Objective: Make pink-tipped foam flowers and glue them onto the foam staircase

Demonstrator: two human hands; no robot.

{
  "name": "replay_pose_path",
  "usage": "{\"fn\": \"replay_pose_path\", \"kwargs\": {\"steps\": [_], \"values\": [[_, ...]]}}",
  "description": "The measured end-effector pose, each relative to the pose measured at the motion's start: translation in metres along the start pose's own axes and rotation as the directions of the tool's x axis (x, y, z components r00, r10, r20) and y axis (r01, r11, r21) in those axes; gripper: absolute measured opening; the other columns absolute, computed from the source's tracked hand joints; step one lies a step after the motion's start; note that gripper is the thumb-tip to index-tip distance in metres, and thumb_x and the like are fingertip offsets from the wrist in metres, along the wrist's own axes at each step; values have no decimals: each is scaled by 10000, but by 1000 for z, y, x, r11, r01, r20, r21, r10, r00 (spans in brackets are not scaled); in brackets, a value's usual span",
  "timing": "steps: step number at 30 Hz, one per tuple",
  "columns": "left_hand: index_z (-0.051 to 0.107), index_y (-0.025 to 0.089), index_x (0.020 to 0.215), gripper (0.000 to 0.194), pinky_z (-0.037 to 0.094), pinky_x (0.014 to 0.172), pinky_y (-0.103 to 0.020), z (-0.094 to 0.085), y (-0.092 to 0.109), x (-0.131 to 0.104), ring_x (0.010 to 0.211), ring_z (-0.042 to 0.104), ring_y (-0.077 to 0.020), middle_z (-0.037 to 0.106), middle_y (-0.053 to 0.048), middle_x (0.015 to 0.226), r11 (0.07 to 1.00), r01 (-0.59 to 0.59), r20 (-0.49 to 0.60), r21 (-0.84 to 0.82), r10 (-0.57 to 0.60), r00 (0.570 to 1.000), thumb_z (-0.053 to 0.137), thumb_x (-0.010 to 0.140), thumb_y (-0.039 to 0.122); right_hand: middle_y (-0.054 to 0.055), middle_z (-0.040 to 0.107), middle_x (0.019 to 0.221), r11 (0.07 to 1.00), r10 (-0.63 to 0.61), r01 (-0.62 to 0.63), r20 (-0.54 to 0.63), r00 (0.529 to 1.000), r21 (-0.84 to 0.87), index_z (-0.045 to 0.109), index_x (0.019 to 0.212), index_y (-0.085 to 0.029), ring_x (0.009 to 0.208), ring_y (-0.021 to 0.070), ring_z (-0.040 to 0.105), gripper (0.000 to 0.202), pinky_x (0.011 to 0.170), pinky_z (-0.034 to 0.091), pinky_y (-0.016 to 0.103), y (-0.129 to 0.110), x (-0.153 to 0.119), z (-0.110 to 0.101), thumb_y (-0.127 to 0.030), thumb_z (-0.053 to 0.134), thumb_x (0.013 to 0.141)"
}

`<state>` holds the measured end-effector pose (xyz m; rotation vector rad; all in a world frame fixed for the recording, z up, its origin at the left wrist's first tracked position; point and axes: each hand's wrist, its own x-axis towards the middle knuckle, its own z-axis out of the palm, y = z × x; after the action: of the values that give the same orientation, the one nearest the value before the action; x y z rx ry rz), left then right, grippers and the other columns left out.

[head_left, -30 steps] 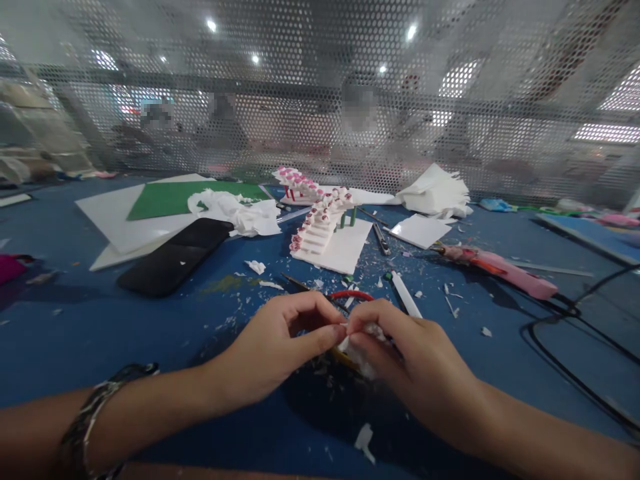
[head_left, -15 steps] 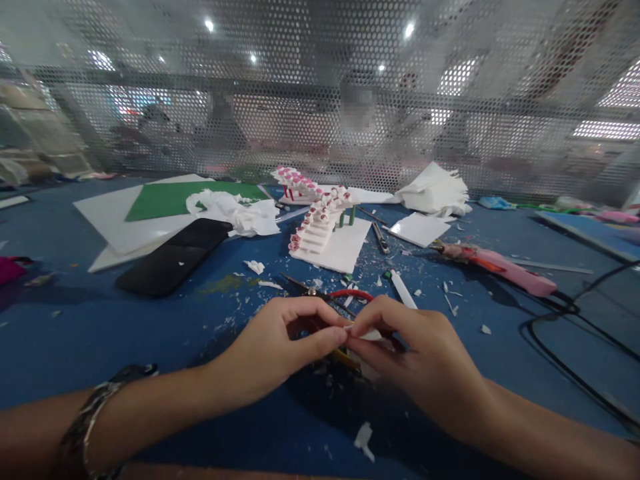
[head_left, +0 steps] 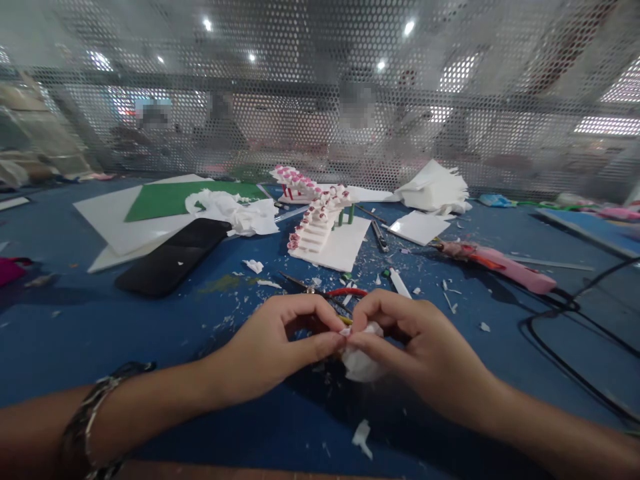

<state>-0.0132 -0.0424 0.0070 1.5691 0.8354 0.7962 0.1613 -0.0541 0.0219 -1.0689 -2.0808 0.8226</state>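
My left hand (head_left: 285,350) and my right hand (head_left: 420,360) meet at the fingertips, low in the middle of the view. Each pinches a small pinkish-white piece of paper between thumb and forefinger. A crumpled white paper (head_left: 364,353) hangs below the right fingers. Behind the hands lie scissors (head_left: 311,290) with a red and yellow handle, partly covered by them. Farther back, a white model staircase (head_left: 316,230) edged with small red and white pieces stands on a white board (head_left: 350,245), with green posts beside it.
A black phone (head_left: 175,257), crumpled white paper (head_left: 245,212) and a green sheet (head_left: 185,200) lie left. To the right are a pink tool (head_left: 510,268) with a black cable, a cutter (head_left: 380,237) and a paper stack (head_left: 434,189). A perforated metal screen (head_left: 300,133) stands behind, with blurred people beyond.
The crumpled white paper under my right fingers shows more fully now. My right hand has turned slightly and shifted a little, while the fingertips stay together.
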Motion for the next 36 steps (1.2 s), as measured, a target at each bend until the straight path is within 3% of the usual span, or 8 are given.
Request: {"fn": "replay_pose_path", "kwargs": {"steps": [10,16,19,22,25,27,31,36], "values": [[568,152,652,90,380,593,-174,-3,-1,0,626,485,-80,553,35,655,1000,8,37,26,-9,999,573,718,214,-46,543,563,997,17,-18,23,1000,72,518,680,-165,489,41,481,100,452,369,135,-2,1,0,-199,512,774],[575,152,687,23,375,590,-152,-2,0,2,605,481,-58,547,52,642,990,37,37,-133,-32,999,580,704,166,-31,583,617,984,57,-63,37,998,168,521,758,-177,533,50,518,68,465,386,133,1,1,1,-214,480,797],[562,144,682,26,385,591,-150,-1,1,4,598,494,-56,550,51,628,970,52,41,-237,-44,998,583,697,148,-28,597,659,994,-1,4,-24,1000,110,522,865,-196,557,54,529,78,476,399,132,6,1,1,-202,473,804],[554,140,665,44,388,579,-153,-1,2,5,581,491,-57,540,50,605,960,54,36,-276,-46,998,584,696,144,-39,592,679,987,-159,162,-107,981,13,520,837,-201,555,36,524,96,497,410,111,7,0,1,-132,465,801],[559,139,659,44,380,566,-152,-1,3,5,569,472,-54,530,50,601,964,44,17,-261,-41,999,583,696,144,-42,602,664,965,-257,253,-57,965,-64,547,756,-183,559,31,533,76,530,425,100,4,-2,-1,-120,511,777],[558,137,657,42,373,560,-149,-1,4,4,570,463,-54,523,50,600,970,47,3,-240,-47,999,586,687,142,-43,615,649,960,-265,261,-26,964,-100,573,770,-173,542,32,538,49,526,430,97,1,-2,-1,-152,592,729],[554,137,677,51,371,564,-155,-2,2,4,581,469,-60,531,42,614,972,74,3,-221,-75,997,584,694,175,-47,650,654,958,-273,264,-75,959,-111,602,768,-164,532,26,567,126,523,438,71,-2,-1,-1,-124,658,662],[557,143,695,60,370,575,-158,-3,0,4,588,476,-60,540,41,637,975,70,25,-210,-67,997,581,706,196,-42,669,641,967,-225,209,-107,968,-144,621,760,-182,503,44,587,72,475,445,95,1,-2,-1,-149,627,696]]}}
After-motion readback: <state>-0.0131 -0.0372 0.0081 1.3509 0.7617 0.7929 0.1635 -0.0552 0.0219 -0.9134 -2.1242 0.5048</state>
